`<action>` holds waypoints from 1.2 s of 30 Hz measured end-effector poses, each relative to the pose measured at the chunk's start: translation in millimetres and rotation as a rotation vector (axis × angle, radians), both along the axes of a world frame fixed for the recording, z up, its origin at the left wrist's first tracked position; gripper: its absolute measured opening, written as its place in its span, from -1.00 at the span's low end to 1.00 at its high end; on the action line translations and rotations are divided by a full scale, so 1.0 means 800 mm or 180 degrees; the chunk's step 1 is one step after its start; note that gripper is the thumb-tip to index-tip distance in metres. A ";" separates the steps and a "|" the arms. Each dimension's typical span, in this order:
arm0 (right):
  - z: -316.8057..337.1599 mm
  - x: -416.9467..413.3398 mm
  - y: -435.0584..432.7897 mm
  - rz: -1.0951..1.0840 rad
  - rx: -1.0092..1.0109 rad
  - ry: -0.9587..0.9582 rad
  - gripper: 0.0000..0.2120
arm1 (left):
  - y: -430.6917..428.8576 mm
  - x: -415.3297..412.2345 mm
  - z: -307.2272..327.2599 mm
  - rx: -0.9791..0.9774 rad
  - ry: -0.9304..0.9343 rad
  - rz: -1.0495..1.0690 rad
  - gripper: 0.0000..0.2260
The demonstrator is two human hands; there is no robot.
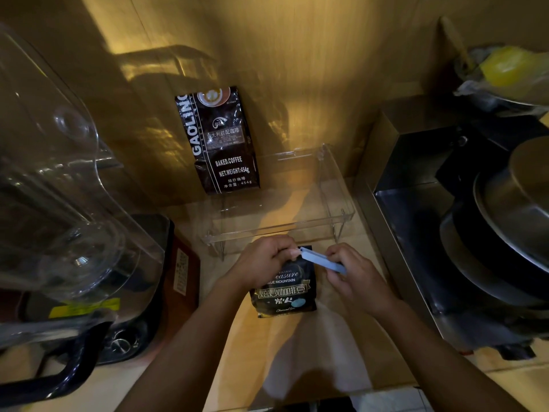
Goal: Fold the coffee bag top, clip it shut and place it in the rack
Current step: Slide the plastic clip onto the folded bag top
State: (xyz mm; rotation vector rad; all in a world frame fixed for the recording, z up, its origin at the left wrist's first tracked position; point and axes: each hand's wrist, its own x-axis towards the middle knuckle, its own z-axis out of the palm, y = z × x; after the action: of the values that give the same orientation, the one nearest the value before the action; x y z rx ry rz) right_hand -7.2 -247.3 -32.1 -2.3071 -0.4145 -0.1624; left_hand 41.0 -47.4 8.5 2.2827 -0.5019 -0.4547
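coffee bag (283, 292): black, upright on counter, label facing camera, before clear rack (282, 203) | clip (322, 259): pale blue, long axis slanting across bag top | left hand (264, 260) fingers curled, pinching folded top | right hand (353, 273) fingers closed on clip end

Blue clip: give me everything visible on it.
The clip is a slim, pale blue bar, plastic by the look, lying slantwise across the top of the small black coffee bag. The left hand pinches its far end against the bag top; the right hand grips its near end. Whether it is snapped shut cannot be told.
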 end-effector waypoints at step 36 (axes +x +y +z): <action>0.016 0.020 -0.037 0.0286 -0.0126 0.0913 -0.87 | 0.000 -0.015 0.000 -0.0036 -0.0262 0.0419 -0.82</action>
State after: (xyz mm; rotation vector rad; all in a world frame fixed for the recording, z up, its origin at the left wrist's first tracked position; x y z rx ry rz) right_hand 8.9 -277.1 -19.0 -2.3005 -0.3752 0.2206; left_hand 29.2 -47.6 8.6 2.3140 -0.3907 -0.2933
